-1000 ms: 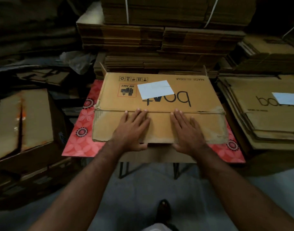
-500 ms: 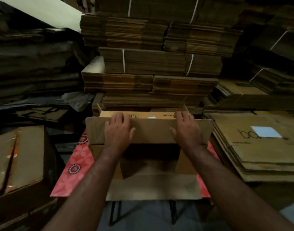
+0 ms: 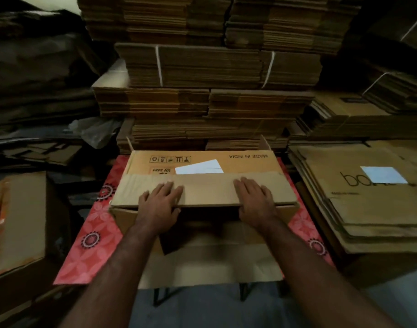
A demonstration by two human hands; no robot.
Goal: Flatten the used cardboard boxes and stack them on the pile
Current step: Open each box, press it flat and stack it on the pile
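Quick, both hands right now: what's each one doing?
Left hand: open, fingers flat, pressing the box flap.
Right hand: open, fingers flat, pressing the same flap.

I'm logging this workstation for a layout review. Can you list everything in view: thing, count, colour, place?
cardboard box: one, brown, partly opened out, on the table in the middle, a white label on top
table: one, red flowered cover, black legs, centre
pile of flattened boxes: one, brown, right of the table, top one with a pale label
bundles of flat cardboard: several, brown, some strapped in white, stacked behind the table
plastic bag: one, clear, left of the bundles
large box: one, brown, far left
left hand: flat on the box's near flap
right hand: flat on the same flap
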